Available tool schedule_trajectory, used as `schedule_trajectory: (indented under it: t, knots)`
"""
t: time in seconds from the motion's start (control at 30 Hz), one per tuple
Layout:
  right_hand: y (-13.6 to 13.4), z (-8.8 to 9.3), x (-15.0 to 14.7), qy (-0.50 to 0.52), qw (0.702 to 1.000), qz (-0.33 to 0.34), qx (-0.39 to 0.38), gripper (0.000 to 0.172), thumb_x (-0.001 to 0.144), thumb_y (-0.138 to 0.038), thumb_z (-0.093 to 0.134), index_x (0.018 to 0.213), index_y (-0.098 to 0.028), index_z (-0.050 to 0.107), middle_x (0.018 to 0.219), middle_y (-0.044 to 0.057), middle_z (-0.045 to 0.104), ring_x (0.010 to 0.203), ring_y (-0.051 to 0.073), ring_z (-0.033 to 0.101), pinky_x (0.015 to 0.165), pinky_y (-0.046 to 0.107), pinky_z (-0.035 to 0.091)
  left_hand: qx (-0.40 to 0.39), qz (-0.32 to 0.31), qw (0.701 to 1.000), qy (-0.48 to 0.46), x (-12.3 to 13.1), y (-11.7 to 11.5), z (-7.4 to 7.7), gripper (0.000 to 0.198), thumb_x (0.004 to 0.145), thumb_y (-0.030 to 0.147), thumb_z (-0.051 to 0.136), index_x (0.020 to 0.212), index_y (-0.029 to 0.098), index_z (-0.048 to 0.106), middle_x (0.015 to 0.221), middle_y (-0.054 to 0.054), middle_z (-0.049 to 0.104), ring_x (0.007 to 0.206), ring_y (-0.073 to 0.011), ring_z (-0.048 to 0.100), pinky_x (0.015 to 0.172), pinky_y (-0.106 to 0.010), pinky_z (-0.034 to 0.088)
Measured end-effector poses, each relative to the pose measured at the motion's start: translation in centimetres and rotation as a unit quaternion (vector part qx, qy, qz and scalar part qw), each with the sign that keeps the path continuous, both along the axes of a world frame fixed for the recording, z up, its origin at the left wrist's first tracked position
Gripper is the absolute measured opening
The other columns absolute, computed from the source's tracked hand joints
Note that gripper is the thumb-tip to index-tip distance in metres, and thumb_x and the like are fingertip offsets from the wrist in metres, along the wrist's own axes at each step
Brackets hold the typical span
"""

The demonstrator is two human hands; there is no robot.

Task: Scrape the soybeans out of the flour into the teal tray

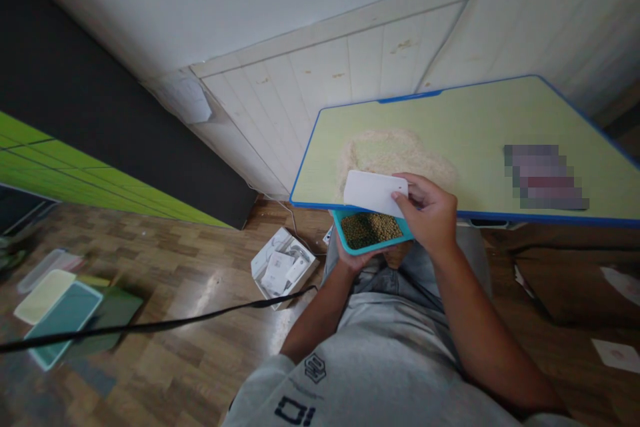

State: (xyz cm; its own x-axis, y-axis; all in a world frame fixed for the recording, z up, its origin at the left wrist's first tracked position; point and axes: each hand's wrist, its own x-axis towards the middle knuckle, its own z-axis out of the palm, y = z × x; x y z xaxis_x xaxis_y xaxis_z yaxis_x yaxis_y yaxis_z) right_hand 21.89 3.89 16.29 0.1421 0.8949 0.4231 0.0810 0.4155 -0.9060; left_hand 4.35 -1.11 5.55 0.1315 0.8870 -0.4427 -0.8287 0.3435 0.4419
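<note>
My right hand [429, 210] pinches the right end of a flat white plastic scraper [373, 192], thumb on top. The scraper is over the front edge of the pale green table [480, 120], at the near side of a spread of pale, fine grains [400, 150]. Just below that edge, my left hand [354, 257] grips a small turquoise tray [357, 250] from underneath, most of its fingers hidden. Dark green beans [357, 230] fill the tray's left part and yellowish beans [384, 227] its right part. The scraper covers part of the tray's far side.
A pixelated packet [545, 177] lies on the table's right side. The table's blue edge meets the white wall [300, 87]. On the floor are an open white box [283, 267] and a green bin [65, 327]. A black strap [175, 323] crosses the lower left.
</note>
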Motion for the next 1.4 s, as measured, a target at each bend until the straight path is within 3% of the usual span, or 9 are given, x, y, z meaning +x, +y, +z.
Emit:
schedule_trajectory:
  t: [0.27, 0.4, 0.53, 0.7, 0.87, 1.03, 1.2, 1.3, 1.4]
  knots:
    - [0.7, 0.1, 0.9, -0.014, 0.994, -0.108, 0.018, 0.037, 0.094, -0.038, 0.086, 0.126, -0.024, 0.097, 0.112, 0.011, 0.101, 0.105, 0.037, 0.101, 0.093, 0.048, 0.086, 0.012, -0.011, 1.0, 0.004, 0.1, -0.4, 0.3, 0.088, 0.116, 0.085, 0.065, 0.171, 0.019, 0.085, 0.192, -0.029, 0.071, 0.183, -0.0704, 0.054, 0.142, -0.099, 0.045]
    - [1.0, 0.1, 1.8, -0.03, 0.99, -0.133, 0.025, 0.038, 0.094, -0.036, 0.084, 0.128, -0.025, 0.096, 0.113, 0.01, 0.101, 0.108, 0.037, 0.101, 0.099, 0.051, 0.086, 0.002, -0.002, 1.0, -0.004, 0.1, -0.4, -0.1, 0.087, 0.119, 0.087, 0.054, 0.172, 0.024, 0.084, 0.192, -0.026, 0.072, 0.187, -0.067, 0.052, 0.146, -0.099, 0.04]
    - [1.4, -0.1, 2.7, -0.032, 0.989, -0.143, 0.016, 0.038, 0.095, -0.037, 0.085, 0.13, -0.025, 0.095, 0.114, 0.011, 0.1, 0.109, 0.037, 0.1, 0.104, 0.052, 0.085, -0.01, -0.003, 1.0, -0.016, 0.0, -0.2, -0.8, 0.087, 0.114, 0.087, 0.06, 0.173, 0.027, 0.081, 0.189, -0.024, 0.076, 0.188, -0.0656, 0.052, 0.147, -0.101, 0.038]
    - [1.4, 0.1, 3.1, -0.004, 0.991, -0.129, 0.02, 0.036, 0.097, -0.039, 0.088, 0.131, -0.026, 0.094, 0.117, 0.011, 0.099, 0.111, 0.037, 0.099, 0.107, 0.053, 0.084, 0.021, -0.029, 0.999, -0.004, -0.1, -0.3, -0.7, 0.085, 0.106, 0.089, 0.071, 0.166, 0.031, 0.087, 0.184, -0.021, 0.081, 0.182, -0.0643, 0.061, 0.142, -0.101, 0.049]
    - [1.2, 0.5, 2.8, 0.022, 0.993, -0.113, 0.027, 0.034, 0.097, -0.04, 0.092, 0.13, -0.028, 0.093, 0.118, 0.01, 0.099, 0.115, 0.037, 0.098, 0.107, 0.052, 0.084, 0.037, -0.027, 0.999, 0.017, 0.1, -0.6, -0.1, 0.093, 0.104, 0.09, 0.078, 0.169, 0.024, 0.088, 0.18, -0.026, 0.082, 0.178, -0.0648, 0.065, 0.133, -0.09, 0.064]
    - [1.1, 0.4, 2.3, 0.001, 0.994, -0.103, 0.038, 0.031, 0.099, -0.04, 0.088, 0.126, -0.027, 0.095, 0.113, 0.009, 0.098, 0.109, 0.035, 0.098, 0.103, 0.049, 0.084, 0.043, -0.032, 0.998, 0.036, 0.2, -0.8, -0.1, 0.093, 0.11, 0.091, 0.071, 0.177, 0.029, 0.085, 0.187, -0.022, 0.078, 0.177, -0.0645, 0.066, 0.136, -0.09, 0.061]
    - [1.0, 0.4, 1.7, 0.0, 0.998, -0.057, 0.029, 0.03, 0.099, -0.041, 0.089, 0.124, -0.027, 0.097, 0.115, 0.009, 0.099, 0.107, 0.033, 0.098, 0.1, 0.049, 0.084, 0.071, -0.047, 0.996, 0.031, 0.1, -0.6, -0.1, 0.103, 0.098, 0.101, 0.083, 0.176, 0.034, 0.086, 0.185, -0.019, 0.08, 0.178, -0.0638, 0.066, 0.133, -0.093, 0.063]
    - [1.0, 0.4, 1.4, -0.005, 0.999, -0.036, 0.029, 0.028, 0.099, -0.041, 0.088, 0.122, -0.027, 0.098, 0.115, 0.008, 0.099, 0.105, 0.032, 0.098, 0.1, 0.048, 0.083, 0.066, -0.045, 0.996, 0.026, 0.1, -0.4, 0.3, 0.112, 0.095, 0.098, 0.09, 0.181, 0.028, 0.082, 0.182, -0.023, 0.081, 0.181, -0.0648, 0.061, 0.133, -0.09, 0.065]
    - [1.0, 0.5, 1.2, -0.014, 0.999, -0.023, 0.023, 0.029, 0.099, -0.041, 0.088, 0.122, -0.028, 0.098, 0.116, 0.007, 0.1, 0.105, 0.032, 0.098, 0.1, 0.048, 0.083, 0.044, -0.035, 0.998, 0.032, 0.2, -0.5, 0.4, 0.105, 0.095, 0.095, 0.091, 0.178, 0.032, 0.083, 0.182, -0.022, 0.082, 0.182, -0.0637, 0.061, 0.133, -0.091, 0.064]
